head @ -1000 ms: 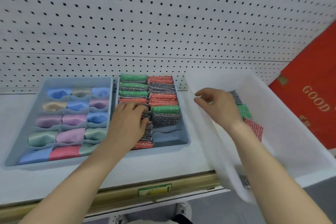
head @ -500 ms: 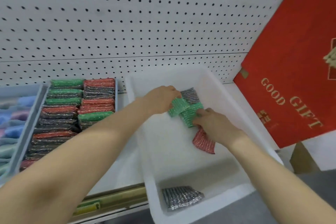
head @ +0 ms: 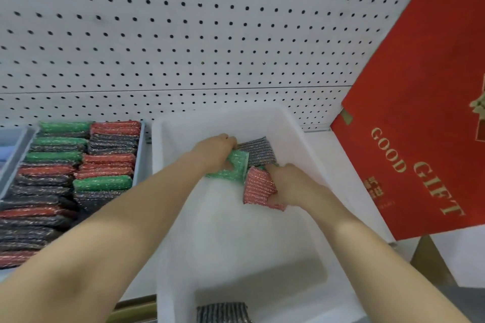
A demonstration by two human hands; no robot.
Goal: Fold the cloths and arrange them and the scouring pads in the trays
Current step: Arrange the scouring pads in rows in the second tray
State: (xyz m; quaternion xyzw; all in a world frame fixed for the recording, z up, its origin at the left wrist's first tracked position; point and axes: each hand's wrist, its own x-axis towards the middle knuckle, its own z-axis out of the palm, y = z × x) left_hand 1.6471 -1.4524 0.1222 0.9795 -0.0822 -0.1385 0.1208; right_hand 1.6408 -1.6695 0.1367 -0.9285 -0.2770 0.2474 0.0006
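Since half a second ago the red sparkly scouring pad (head: 258, 189) has shifted against the green sparkly scouring pad (head: 236, 165), at twelve o'clock in the white plastic bin (head: 199, 123). Stack them squarely before carrying them to the grey-blue plastic tray (head: 143, 160) at nine o'clock. Your left hand (head: 217, 149) grips the green pad, your right hand (head: 291, 181) the red, fingers curled.

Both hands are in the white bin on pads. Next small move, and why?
Probably lift both pads clear of the white bin and swing them left to the tray. The left hand grips the green pad, the right hand grips the red pad, and the tray beside the bin holds the sorted rows.
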